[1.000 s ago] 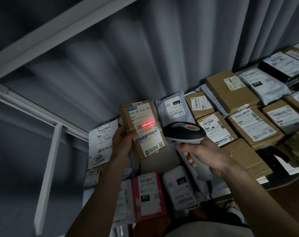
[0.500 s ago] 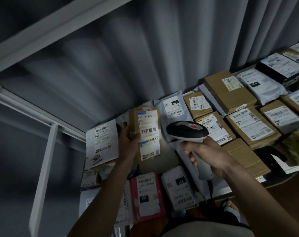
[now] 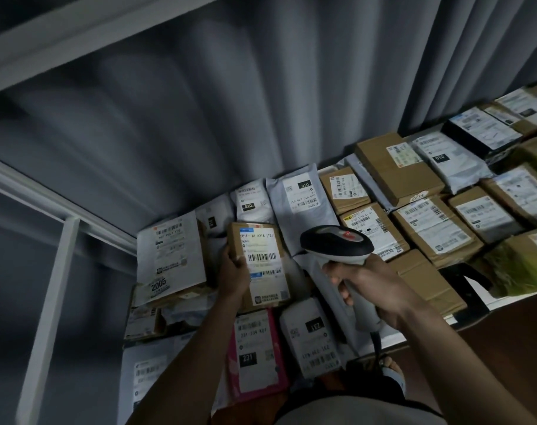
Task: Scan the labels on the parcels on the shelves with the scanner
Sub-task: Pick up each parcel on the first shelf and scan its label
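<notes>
Head view, sole entry. Shelf [image 3: 399, 338]: white board, packed edge to edge with parcels lying flat, labels up. Backdrop: grey pleated curtain [image 3: 230, 118] hung behind the shelf; white frame rails [image 3: 46, 286] at the left and a white beam across the upper left. Lighting is dim.

Left hand [image 3: 235, 276]: fingers curled round the left edge of a small brown cardboard parcel [image 3: 261, 265], which is held above the shelf's left portion; its white label [image 3: 262, 256] with barcodes is faced toward the camera.

Right hand [image 3: 368, 286]: closed round the pale grip of the scanner [image 3: 337, 245], whose black head with a red patch is seen just right of the held parcel, apart from it.

Other stock: a large white-labelled box marked 2005 [image 3: 169, 256] at the left; a pink mailer [image 3: 255, 354] and a white mailer marked 231 [image 3: 313, 338] at the near edge; grey mailers marked 010 [image 3: 301, 194] at the back; rows of brown boxes [image 3: 432, 231] to the right; a yellow-green wrapped parcel [image 3: 515, 265] at the far right edge. A sandalled foot [image 3: 389, 369] is visible below the shelf.
</notes>
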